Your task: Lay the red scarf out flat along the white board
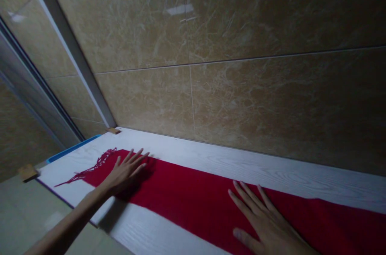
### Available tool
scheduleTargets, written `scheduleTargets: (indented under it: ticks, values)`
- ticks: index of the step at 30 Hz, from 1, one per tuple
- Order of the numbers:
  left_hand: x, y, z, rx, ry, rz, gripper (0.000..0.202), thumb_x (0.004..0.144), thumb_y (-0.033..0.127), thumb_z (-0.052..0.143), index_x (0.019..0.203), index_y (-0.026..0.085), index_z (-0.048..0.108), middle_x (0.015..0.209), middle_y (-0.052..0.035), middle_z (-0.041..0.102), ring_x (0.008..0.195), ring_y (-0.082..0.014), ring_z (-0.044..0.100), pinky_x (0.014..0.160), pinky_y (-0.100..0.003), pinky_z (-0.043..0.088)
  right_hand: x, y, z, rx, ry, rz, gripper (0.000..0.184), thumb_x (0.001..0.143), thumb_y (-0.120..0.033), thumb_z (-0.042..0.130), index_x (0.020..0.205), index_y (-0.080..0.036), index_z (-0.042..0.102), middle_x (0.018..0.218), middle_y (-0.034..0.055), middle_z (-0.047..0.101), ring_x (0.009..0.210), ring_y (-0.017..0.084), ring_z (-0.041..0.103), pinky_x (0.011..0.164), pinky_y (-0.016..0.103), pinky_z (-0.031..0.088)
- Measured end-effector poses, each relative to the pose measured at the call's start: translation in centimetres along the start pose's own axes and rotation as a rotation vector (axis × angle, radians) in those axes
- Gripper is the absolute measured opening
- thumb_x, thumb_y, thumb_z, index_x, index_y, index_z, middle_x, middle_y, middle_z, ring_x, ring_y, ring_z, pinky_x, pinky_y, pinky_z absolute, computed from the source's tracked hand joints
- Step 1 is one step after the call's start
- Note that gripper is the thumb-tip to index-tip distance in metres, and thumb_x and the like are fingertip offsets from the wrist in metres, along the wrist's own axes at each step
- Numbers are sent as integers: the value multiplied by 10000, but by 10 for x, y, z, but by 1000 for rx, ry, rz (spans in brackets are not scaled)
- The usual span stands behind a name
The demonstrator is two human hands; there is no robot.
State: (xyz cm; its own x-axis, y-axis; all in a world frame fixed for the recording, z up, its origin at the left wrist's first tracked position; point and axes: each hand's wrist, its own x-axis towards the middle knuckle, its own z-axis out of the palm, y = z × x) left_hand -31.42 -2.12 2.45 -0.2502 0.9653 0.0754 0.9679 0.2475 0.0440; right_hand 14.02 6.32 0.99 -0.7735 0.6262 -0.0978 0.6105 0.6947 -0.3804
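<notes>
A long red scarf (181, 186) lies stretched along a white wood-grain board (132, 223), running out of view at the right. Loose red fringe (96, 165) spreads from its left end. Near that end, my left hand (125, 172) is over the cloth with fingers spread; a shadow falls beside it, and I cannot tell how firmly it touches. Farther right, my right hand (265, 223) rests on the scarf, palm down and fingers apart. Neither hand grips the cloth. Slight ripples show in the scarf right of my right hand.
Behind the board rises a brown marble-tiled wall (241, 98). Small wooden blocks stand at the board's left corners, one near (28, 173) and one far (113, 130). A blue edge (74, 148) shows past the left end. Pale floor tiles (21, 215) lie below.
</notes>
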Motion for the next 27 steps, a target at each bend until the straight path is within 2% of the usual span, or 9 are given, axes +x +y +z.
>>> scheduleTargets:
  ticks: [2,4,6,10,13,16,20,23,27]
  values:
    - [-11,43,5,-41,130,222,483,1059,425,333,1509,325,478,1584,-55,449,1497,-325,343,1199,-639,255,11,-24,2,19,24,-96,588,1054,-512,392,1583,-299,252,1651,13,167,1540,309,110,1233,646,53]
    - [-23,81,14,-125,24,504,456,1052,451,406,1502,405,461,1553,-6,499,1458,-271,420,1211,-555,298,23,-43,10,46,-22,-214,541,1061,-424,411,1577,-316,289,1650,-3,197,1538,283,155,1247,611,63]
    - [-31,104,20,-186,-92,570,547,1021,529,464,1546,423,359,1616,-6,392,1504,-294,334,1232,-584,236,28,-53,18,66,-73,-240,541,1057,-390,422,1577,-305,300,1650,4,211,1538,276,162,1248,606,45]
    - [-30,106,11,-163,-303,567,807,925,710,498,1593,428,146,1687,-30,106,1544,-394,63,1177,-746,16,23,-52,15,100,-153,-219,648,1024,-561,458,1591,-337,237,1668,14,108,1548,307,53,1220,656,-23]
    - [-21,100,-7,-135,-422,597,990,828,783,575,1601,412,80,1687,-69,37,1520,-454,25,1130,-800,11,20,-52,-1,128,-205,-252,739,972,-705,446,1589,-353,241,1672,41,77,1546,328,9,1206,674,-38]
    - [-15,105,-12,-173,-371,564,856,908,732,506,1601,423,111,1692,-55,67,1531,-430,38,1165,-763,60,30,-55,-9,112,-56,-215,688,1016,-685,327,1595,-321,249,1679,46,73,1551,290,-10,1222,625,-58]
    - [-11,115,8,-172,-259,462,664,1014,657,309,1604,403,146,1692,-38,67,1555,-342,2,1205,-693,16,48,-48,2,36,9,-122,701,1021,-655,351,1596,-265,259,1681,60,77,1555,272,-20,1220,607,-92]
    - [-5,89,20,-108,-268,413,727,982,696,350,1608,385,150,1690,-39,77,1559,-328,11,1207,-683,1,49,-34,11,13,-15,-120,745,995,-688,386,1593,-258,271,1679,59,100,1556,270,6,1226,585,-94]
    - [6,-13,17,-3,-149,142,649,1011,596,321,1594,311,300,1661,-90,265,1538,-361,200,1189,-691,185,41,-20,11,11,-14,-131,778,977,-726,379,1595,-269,258,1678,46,94,1556,267,23,1239,559,-73]
